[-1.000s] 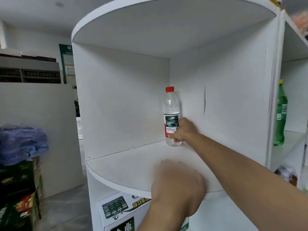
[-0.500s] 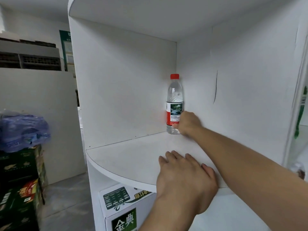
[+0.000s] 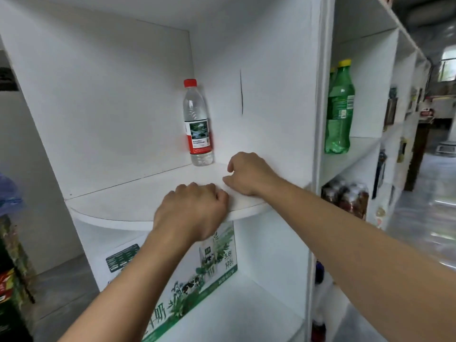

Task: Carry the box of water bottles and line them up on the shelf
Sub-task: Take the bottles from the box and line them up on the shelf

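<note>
A clear water bottle [image 3: 197, 124] with a red cap and a red-and-white label stands upright in the back corner of the white rounded shelf [image 3: 118, 206]. My right hand [image 3: 249, 175] lies on the shelf just right of and in front of the bottle, fingers loosely curled, apart from it and holding nothing. My left hand [image 3: 192, 209] rests on the shelf's front edge with its fingers curled over the board, empty. No box of water bottles is identifiable.
A white carton with green plant print [image 3: 197, 275] sits on the shelf below. Green soda bottles [image 3: 339, 107] stand in the neighbouring compartment to the right, with dark bottle packs [image 3: 345, 198] beneath. Stacked cartons [image 3: 12, 267] stand at far left. An aisle runs along the right.
My right hand has let go of the water bottle and drawn back toward the shelf's front. My left hand curled its fingers on the edge. The view swung to the right.
</note>
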Tool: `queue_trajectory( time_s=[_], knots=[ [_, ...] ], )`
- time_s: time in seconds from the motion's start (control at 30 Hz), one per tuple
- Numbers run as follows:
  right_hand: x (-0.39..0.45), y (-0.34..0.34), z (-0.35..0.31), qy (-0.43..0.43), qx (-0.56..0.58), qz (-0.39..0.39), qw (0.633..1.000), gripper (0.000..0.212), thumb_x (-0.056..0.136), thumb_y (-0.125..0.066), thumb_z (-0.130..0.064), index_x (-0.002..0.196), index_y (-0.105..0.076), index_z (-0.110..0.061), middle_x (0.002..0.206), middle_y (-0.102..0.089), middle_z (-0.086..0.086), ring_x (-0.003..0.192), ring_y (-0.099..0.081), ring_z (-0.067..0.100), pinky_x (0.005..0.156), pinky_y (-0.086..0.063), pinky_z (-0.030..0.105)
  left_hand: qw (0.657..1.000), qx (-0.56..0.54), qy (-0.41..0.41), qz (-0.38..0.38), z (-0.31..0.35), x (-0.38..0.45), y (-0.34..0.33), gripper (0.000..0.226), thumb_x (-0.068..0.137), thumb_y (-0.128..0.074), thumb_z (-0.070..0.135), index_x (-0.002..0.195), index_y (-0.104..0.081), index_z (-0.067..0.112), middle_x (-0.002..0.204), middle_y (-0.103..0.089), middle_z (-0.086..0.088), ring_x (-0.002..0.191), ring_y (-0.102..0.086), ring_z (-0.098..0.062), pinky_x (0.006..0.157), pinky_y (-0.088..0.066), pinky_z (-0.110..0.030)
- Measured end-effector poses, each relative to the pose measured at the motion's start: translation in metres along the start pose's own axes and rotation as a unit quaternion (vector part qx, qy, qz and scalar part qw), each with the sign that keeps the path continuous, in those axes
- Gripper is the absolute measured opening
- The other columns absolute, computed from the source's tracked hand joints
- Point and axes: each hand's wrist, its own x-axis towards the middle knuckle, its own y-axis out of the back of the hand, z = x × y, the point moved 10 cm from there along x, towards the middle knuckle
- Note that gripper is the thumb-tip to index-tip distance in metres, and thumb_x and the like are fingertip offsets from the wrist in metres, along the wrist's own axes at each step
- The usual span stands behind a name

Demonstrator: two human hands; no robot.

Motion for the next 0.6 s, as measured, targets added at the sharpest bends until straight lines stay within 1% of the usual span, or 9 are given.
queue_trajectory(
  time_s=[0.1, 0.17, 0.23, 0.3, 0.33, 0.4, 0.43, 0.5, 0.6],
  knots=[
    [-0.038, 0.017, 0.004, 0.022, 0.020, 0.040, 0.999, 0.025, 0.090, -0.058, -0.028, 0.104, -0.072, -0.013, 0.108, -0.073, 0.009, 0.102, -0.065, 0.031, 0.087, -0.055, 0.036, 0.999, -0.005, 0.031, 0.016, 0.000, -0.005, 0.008, 0.036, 0.096, -0.027, 0.037, 0.076, -0.052, 0.021, 0.088, -0.061, -0.010, 0.080, -0.050, -0.030, 0.065, -0.037, -0.035],
    [-0.066, 0.026, 0.011, 0.042, 0.050, 0.067, 0.996, 0.025, 0.093, -0.053, -0.028, 0.099, -0.074, -0.014, 0.099, -0.075, 0.006, 0.094, -0.066, 0.029, 0.082, -0.055, 0.035, 0.995, -0.004, 0.049, 0.081, 0.007, -0.015, 0.017, 0.035, 0.096, -0.033, 0.035, 0.086, -0.064, 0.023, 0.082, -0.062, -0.007, 0.074, -0.051, -0.031, 0.062, -0.037, -0.034],
    [-0.097, 0.030, 0.014, 0.091, 0.082, 0.107, 0.987, 0.027, 0.097, -0.049, -0.026, 0.098, -0.074, -0.014, 0.094, -0.075, 0.005, 0.092, -0.065, 0.025, 0.082, -0.054, 0.036, 0.984, -0.019, 0.017, 0.177, 0.026, -0.030, 0.024, 0.034, 0.095, -0.038, 0.033, 0.089, -0.069, 0.021, 0.078, -0.068, -0.006, 0.072, -0.057, -0.032, 0.061, -0.043, -0.035],
    [-0.136, 0.034, 0.022, 0.156, 0.115, 0.173, 0.966, 0.028, 0.098, -0.048, -0.020, 0.101, -0.074, -0.010, 0.099, -0.074, 0.006, 0.102, -0.063, 0.023, 0.092, -0.052, 0.038, 0.968, -0.066, -0.057, 0.237, 0.060, -0.051, 0.017, 0.033, 0.094, -0.039, 0.029, 0.091, -0.071, 0.019, 0.084, -0.073, -0.005, 0.081, -0.063, -0.030, 0.072, -0.049, -0.038],
    [-0.155, 0.036, 0.033, 0.172, 0.141, 0.214, 0.951, 0.028, 0.097, -0.048, -0.017, 0.105, -0.074, -0.008, 0.106, -0.074, 0.006, 0.109, -0.063, 0.022, 0.098, -0.050, 0.037, 0.960, -0.097, -0.086, 0.246, 0.077, -0.061, 0.008, 0.034, 0.093, -0.039, 0.027, 0.100, -0.071, 0.017, 0.097, -0.075, -0.005, 0.095, -0.065, -0.028, 0.085, -0.049, -0.039],
    [-0.193, 0.036, 0.069, 0.168, 0.196, 0.296, 0.920, 0.028, 0.096, -0.051, -0.014, 0.110, -0.073, -0.005, 0.115, -0.072, 0.007, 0.113, -0.064, 0.018, 0.102, -0.049, 0.029, 0.949, -0.173, -0.119, 0.236, 0.106, -0.082, -0.017, 0.041, 0.094, -0.038, 0.025, 0.122, -0.066, 0.014, 0.129, -0.066, -0.005, 0.127, -0.052, -0.024, 0.110, -0.038, -0.041],
    [-0.212, 0.030, 0.092, 0.159, 0.216, 0.315, 0.910, 0.027, 0.095, -0.054, -0.012, 0.112, -0.072, -0.004, 0.116, -0.071, 0.006, 0.112, -0.065, 0.015, 0.102, -0.049, 0.025, 0.943, -0.216, -0.129, 0.216, 0.123, -0.093, -0.035, 0.044, 0.095, -0.037, 0.027, 0.129, -0.062, 0.015, 0.137, -0.061, -0.002, 0.135, -0.044, -0.019, 0.115, -0.032, -0.037],
    [-0.240, 0.011, 0.128, 0.136, 0.245, 0.311, 0.908, 0.026, 0.091, -0.062, -0.005, 0.116, -0.070, -0.004, 0.115, -0.067, -0.002, 0.110, -0.064, 0.009, 0.098, -0.050, 0.019, 0.938, -0.271, -0.143, 0.160, 0.146, -0.110, -0.070, 0.047, 0.096, -0.035, 0.031, 0.134, -0.058, 0.018, 0.140, -0.057, 0.004, 0.138, -0.038, -0.011, 0.117, -0.028, -0.029],
    [-0.273, -0.054, 0.192, 0.045, 0.251, 0.243, 0.936, 0.026, 0.087, -0.069, -0.003, 0.111, -0.071, -0.012, 0.105, -0.066, -0.012, 0.092, -0.066, 0.003, 0.081, -0.055, 0.016, 0.944, -0.294, -0.138, 0.055, 0.174, -0.131, -0.144, 0.049, 0.095, -0.032, 0.038, 0.135, -0.056, 0.022, 0.138, -0.057, 0.007, 0.132, -0.041, -0.006, 0.114, -0.033, -0.029]
  ],
)
